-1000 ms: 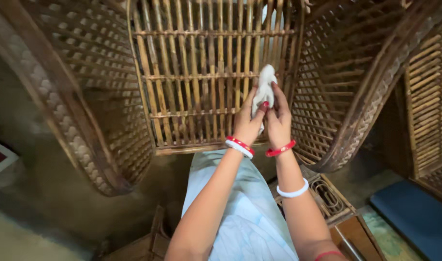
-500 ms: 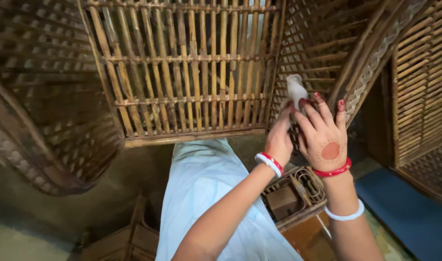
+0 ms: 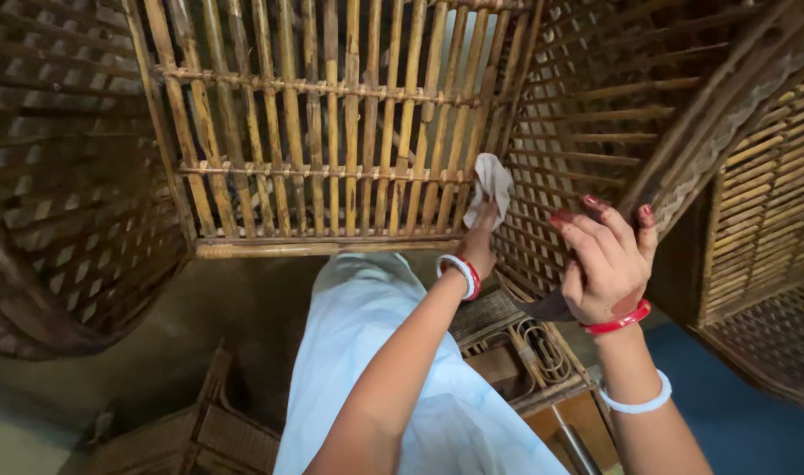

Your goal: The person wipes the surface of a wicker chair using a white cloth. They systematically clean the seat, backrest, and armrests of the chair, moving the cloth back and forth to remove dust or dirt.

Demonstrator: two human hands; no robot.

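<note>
Cloth: white cloth (image 3: 492, 182) pressed against the cane chair (image 3: 331, 132), at the corner where back meets side panel.
Left hand: left hand (image 3: 481, 242) below the cloth, fingers closed on it.
Right hand: right hand (image 3: 606, 259) curled around the chair's side panel (image 3: 586, 114) edge, gripping.
Below chair: pale blue garment (image 3: 375, 352).

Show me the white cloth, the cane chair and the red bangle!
white cloth (image 3: 493, 183), head view, on its bunched middle.
cane chair (image 3: 331, 132), head view, on a slat of its back panel.
red bangle (image 3: 620, 322), head view, on the band around the right wrist.
</note>
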